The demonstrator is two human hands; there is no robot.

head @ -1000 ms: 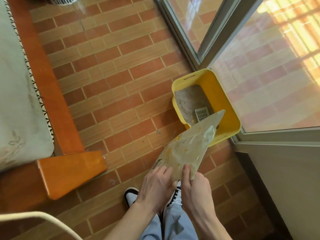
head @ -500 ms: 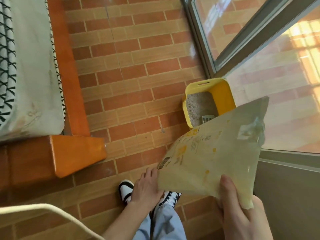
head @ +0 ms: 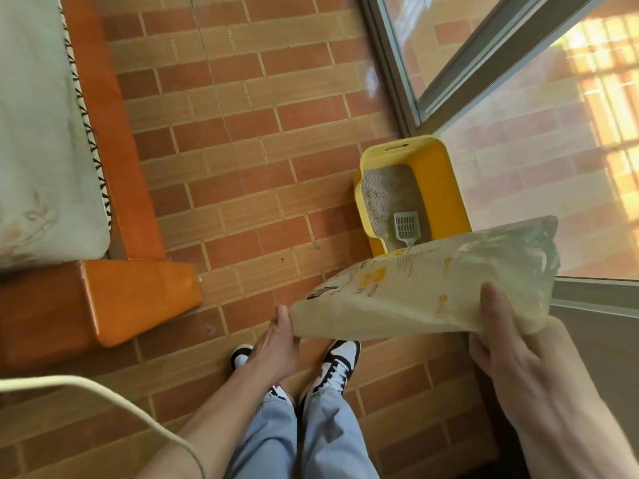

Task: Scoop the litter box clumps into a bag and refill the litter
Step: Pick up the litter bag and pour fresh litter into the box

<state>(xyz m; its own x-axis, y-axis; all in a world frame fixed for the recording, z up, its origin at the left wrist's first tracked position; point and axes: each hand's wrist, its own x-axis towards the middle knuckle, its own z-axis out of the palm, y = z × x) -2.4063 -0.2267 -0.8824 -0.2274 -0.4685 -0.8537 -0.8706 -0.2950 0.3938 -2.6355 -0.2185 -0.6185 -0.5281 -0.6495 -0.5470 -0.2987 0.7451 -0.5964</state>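
At nine o'clock a cushion [head: 41, 133] and wooden bench [head: 103, 299] run off the frame. My left hand [head: 276, 344] props the bag's [head: 425, 299] low corner, its fingers tucked under and hidden. The bag's print is too small to read, beyond a dark label and yellow marks. It covers the near edge of the yellow box [head: 446, 188] at one o'clock, where a scoop [head: 406, 226] lies on grey litter [head: 383, 191]. My right hand [head: 511, 354] pinches the bag, thumb on top
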